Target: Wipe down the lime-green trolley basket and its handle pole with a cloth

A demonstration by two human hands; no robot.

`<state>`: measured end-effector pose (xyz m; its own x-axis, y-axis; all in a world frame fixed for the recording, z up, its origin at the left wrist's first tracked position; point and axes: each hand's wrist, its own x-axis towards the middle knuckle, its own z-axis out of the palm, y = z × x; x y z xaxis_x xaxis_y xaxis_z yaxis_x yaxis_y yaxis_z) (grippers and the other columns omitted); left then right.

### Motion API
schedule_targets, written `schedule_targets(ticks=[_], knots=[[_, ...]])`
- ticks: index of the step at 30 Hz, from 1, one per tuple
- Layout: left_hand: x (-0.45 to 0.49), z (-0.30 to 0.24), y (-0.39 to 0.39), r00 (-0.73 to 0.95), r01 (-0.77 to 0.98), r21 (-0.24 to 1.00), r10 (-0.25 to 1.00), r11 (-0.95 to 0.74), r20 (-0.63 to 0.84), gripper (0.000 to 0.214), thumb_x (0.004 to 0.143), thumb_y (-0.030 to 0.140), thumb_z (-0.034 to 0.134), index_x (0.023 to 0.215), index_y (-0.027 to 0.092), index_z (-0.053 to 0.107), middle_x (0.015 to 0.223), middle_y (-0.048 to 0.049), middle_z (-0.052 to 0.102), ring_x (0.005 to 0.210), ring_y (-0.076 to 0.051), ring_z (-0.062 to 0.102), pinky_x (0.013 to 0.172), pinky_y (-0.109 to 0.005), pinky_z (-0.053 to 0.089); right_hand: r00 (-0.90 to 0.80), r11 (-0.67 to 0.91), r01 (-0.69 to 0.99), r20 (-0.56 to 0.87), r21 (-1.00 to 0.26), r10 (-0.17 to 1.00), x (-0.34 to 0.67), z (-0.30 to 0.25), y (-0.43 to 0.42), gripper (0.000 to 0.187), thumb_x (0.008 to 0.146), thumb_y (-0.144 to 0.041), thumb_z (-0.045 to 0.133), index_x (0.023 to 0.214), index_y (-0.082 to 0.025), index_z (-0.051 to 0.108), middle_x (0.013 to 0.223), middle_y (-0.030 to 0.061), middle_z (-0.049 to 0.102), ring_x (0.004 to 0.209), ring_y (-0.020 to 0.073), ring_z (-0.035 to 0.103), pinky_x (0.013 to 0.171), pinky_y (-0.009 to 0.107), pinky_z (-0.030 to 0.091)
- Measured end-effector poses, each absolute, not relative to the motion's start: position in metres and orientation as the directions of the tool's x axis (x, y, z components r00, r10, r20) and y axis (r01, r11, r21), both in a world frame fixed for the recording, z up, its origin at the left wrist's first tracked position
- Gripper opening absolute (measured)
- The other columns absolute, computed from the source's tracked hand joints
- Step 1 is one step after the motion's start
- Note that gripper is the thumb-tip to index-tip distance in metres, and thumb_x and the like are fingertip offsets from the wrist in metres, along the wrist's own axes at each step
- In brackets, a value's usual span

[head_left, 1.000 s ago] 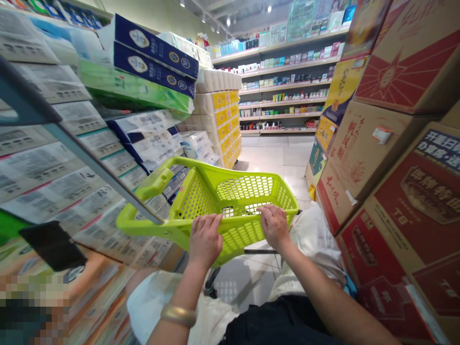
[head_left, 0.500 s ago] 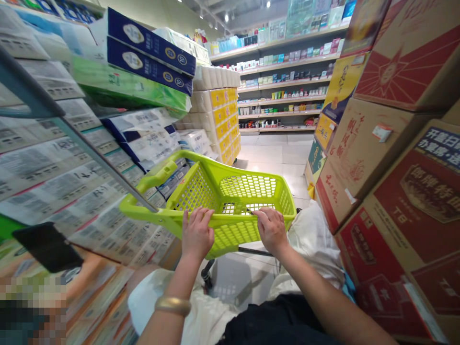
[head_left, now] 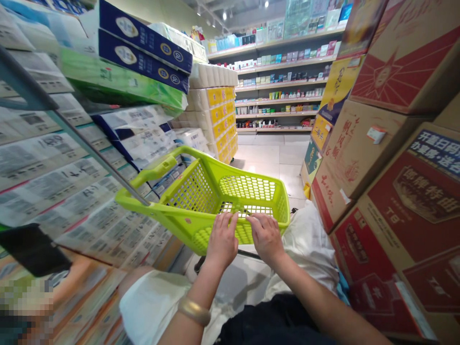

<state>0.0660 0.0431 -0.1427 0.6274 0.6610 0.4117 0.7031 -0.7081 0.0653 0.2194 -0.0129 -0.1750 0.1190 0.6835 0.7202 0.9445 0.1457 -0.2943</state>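
The person stands with both bare hands on a lime green plastic basket (head_left: 190,201), which has a long handle (head_left: 158,168) and stands low in front of the body, in a narrow aisle. The left hand (head_left: 223,242) lies on the near rim of the basket with the fingers spread and bent over the edge, and the right hand (head_left: 266,238) lies on the same rim just beside it, in the same way. Both hands seem to be grasping the rim, but from this view I cannot be sure how tight the grip is. A gold bangle (head_left: 194,310) sits on the left wrist. Under the basket, near the person, there is a dark metal bar (head_left: 247,254) of its frame. To the left of the basket, paper packs (head_left: 136,136) are stacked high, with a green pack (head_left: 118,84) among them. To the right of the basket, large cardboard boxes (head_left: 402,191) with red printing stand in a tall pile, and they almost touch a white bag (head_left: 309,249). Beyond the basket there is a stack of toilet rolls (head_left: 212,98) with yellow labels, and further away, past a tiled floor (head_left: 262,158), there are long shelves (head_left: 280,91) full of small goods.
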Motion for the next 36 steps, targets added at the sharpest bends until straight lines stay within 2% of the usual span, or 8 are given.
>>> schedule_targets(ticks=[3,8,12,17,26,31,36], knots=[[0.061,-0.141,0.046,0.616,0.698,0.089,0.659,-0.71,0.432,0.056,0.074,0.007,0.051,0.13,0.014,0.051,0.124,-0.0126,0.057,0.126,-0.027,0.045,0.115,-0.048,0.032,0.132,0.131,0.945,0.714,-0.301,0.688,0.233,-0.18,-0.03,0.032,0.092,-0.012,0.046,0.117,-0.021,0.063,0.11,0.0078,0.064,0.107,0.0223,0.054,0.094,0.035,0.037],[0.059,-0.143,0.044,0.541,0.71,0.147,0.667,-0.689,0.512,0.037,0.086,0.02,0.049,0.122,0.016,0.058,0.112,-0.0122,0.058,0.118,-0.028,0.049,0.112,-0.054,0.034,0.143,0.107,0.95,0.713,-0.294,0.686,0.228,-0.182,-0.04,0.033,0.093,-0.012,0.044,0.119,-0.019,0.062,0.108,0.009,0.065,0.105,0.0215,0.055,0.093,0.036,0.038],[0.054,-0.147,0.046,0.511,0.706,0.165,0.657,-0.688,0.554,0.03,0.091,0.024,0.045,0.115,0.019,0.062,0.107,-0.0112,0.059,0.115,-0.028,0.05,0.11,-0.055,0.035,0.068,0.131,0.962,0.675,-0.24,0.734,0.203,-0.173,-0.025,0.035,0.091,-0.012,0.047,0.123,-0.017,0.06,0.11,0.0093,0.066,0.103,0.0214,0.055,0.093,0.035,0.037],[0.04,-0.148,0.055,0.51,0.702,0.171,0.655,-0.691,0.557,0.028,0.093,0.026,0.041,0.109,0.019,0.063,0.102,-0.0099,0.059,0.112,-0.027,0.051,0.109,-0.054,0.035,-0.048,0.217,0.956,0.623,-0.198,0.781,0.19,-0.166,-0.02,0.039,0.09,-0.011,0.049,0.127,-0.017,0.057,0.114,0.0092,0.066,0.105,0.0204,0.056,0.092,0.034,0.039],[0.033,-0.154,0.058,0.429,0.721,0.226,0.678,-0.656,0.597,0.025,0.094,0.022,0.041,0.1,0.018,0.064,0.101,-0.0099,0.057,0.115,-0.027,0.048,0.109,-0.055,0.035,-0.01,0.196,0.955,0.635,-0.223,0.772,0.194,-0.176,-0.052,0.04,0.091,-0.01,0.045,0.128,-0.016,0.057,0.113,0.0101,0.066,0.103,0.0214,0.055,0.092,0.035,0.039],[0.031,-0.155,0.059,0.416,0.713,0.249,0.682,-0.655,0.601,0.024,0.093,0.021,0.041,0.099,0.019,0.064,0.1,-0.0096,0.057,0.117,-0.028,0.047,0.107,-0.054,0.039,-0.062,0.223,0.954,0.593,-0.202,0.803,0.174,-0.166,-0.029,0.045,0.086,-0.008,0.047,0.129,-0.016,0.056,0.115,0.011,0.066,0.104,0.022,0.056,0.092,0.036,0.04],[0.026,-0.155,0.059,0.426,0.702,0.249,0.673,-0.667,0.604,0.024,0.093,0.021,0.041,0.099,0.018,0.063,0.101,-0.01,0.057,0.118,-0.028,0.046,0.105,-0.054,0.041,-0.093,0.264,0.945,0.614,-0.194,0.783,0.183,-0.171,-0.039,0.045,0.089,-0.009,0.045,0.132,-0.017,0.054,0.117,0.0106,0.065,0.106,0.0213,0.055,0.092,0.035,0.042]])
